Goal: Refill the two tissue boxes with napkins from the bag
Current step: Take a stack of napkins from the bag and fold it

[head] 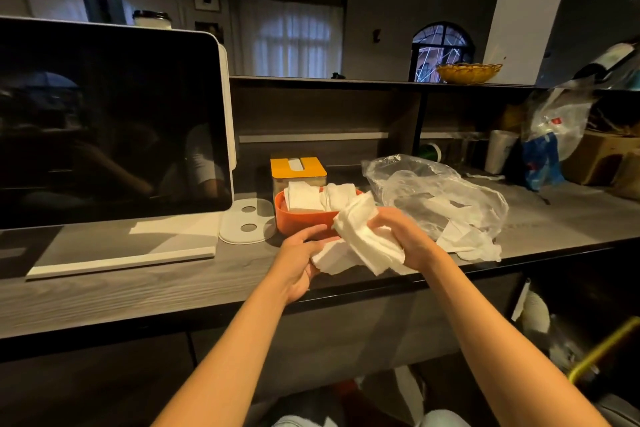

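Observation:
An orange tissue box [304, 222] without its lid stands on the counter, with white napkins [311, 198] sticking up out of it. Behind it stands a second box with a yellow slotted lid [298, 166]. Just in front of the orange box, both hands hold a bunch of white napkins [367, 243]. My right hand [398, 232] grips the bunch from the right and above. My left hand [301, 260] holds its lower left part with thumb and fingers around it. A clear plastic bag [436, 191] lies to the right, with more napkins [464, 239] spilling from its mouth.
A large dark screen on a white stand [114, 125] fills the left of the counter. A clear lid with two holes [246, 222] lies left of the orange box. Cups, bags and cardboard boxes [554, 149] crowd the far right. The counter's front edge [346, 291] runs under my wrists.

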A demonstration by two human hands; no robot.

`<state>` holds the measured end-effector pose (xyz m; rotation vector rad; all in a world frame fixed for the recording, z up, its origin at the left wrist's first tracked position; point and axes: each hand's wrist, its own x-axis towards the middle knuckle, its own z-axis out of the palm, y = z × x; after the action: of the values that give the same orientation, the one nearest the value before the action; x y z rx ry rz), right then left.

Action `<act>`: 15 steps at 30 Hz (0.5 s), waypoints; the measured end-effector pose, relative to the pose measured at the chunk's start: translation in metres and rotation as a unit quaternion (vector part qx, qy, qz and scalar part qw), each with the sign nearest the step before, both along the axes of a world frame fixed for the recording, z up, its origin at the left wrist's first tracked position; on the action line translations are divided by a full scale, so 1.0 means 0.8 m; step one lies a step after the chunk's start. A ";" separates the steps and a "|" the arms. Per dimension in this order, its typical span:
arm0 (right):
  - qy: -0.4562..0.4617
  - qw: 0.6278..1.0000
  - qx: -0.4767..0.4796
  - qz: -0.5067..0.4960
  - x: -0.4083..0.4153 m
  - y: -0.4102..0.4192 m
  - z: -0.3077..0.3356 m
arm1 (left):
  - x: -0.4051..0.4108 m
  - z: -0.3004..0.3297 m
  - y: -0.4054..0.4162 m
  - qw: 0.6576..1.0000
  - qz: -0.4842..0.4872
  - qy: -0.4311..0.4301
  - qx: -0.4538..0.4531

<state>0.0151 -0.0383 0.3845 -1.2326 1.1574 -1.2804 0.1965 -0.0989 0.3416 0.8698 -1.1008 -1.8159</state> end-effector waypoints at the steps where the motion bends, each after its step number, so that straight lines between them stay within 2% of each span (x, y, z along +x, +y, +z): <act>1: 0.058 0.998 0.007 0.025 0.001 -0.005 0.002 | -0.001 0.000 -0.001 1.000 -0.001 -0.004 0.005; 4: 0.221 0.972 0.047 0.060 0.003 -0.028 0.003 | 0.001 0.000 0.000 0.999 -0.021 0.019 0.031; 7: 0.321 0.940 0.074 0.087 0.001 -0.044 0.005 | 0.001 -0.005 -0.005 0.999 -0.040 0.020 0.012; 10: 0.360 0.923 0.083 0.112 0.005 -0.045 0.011 | -0.002 -0.007 -0.003 0.998 -0.060 -0.002 -0.028; 15: 0.361 0.918 0.085 0.140 0.006 -0.041 0.014 | -0.001 -0.015 -0.003 0.992 -0.071 -0.038 -0.092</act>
<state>0.0202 -0.0709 0.3957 -1.7277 1.4901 -0.4859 0.1957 -0.1015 0.3299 0.7731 -1.3873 -1.7736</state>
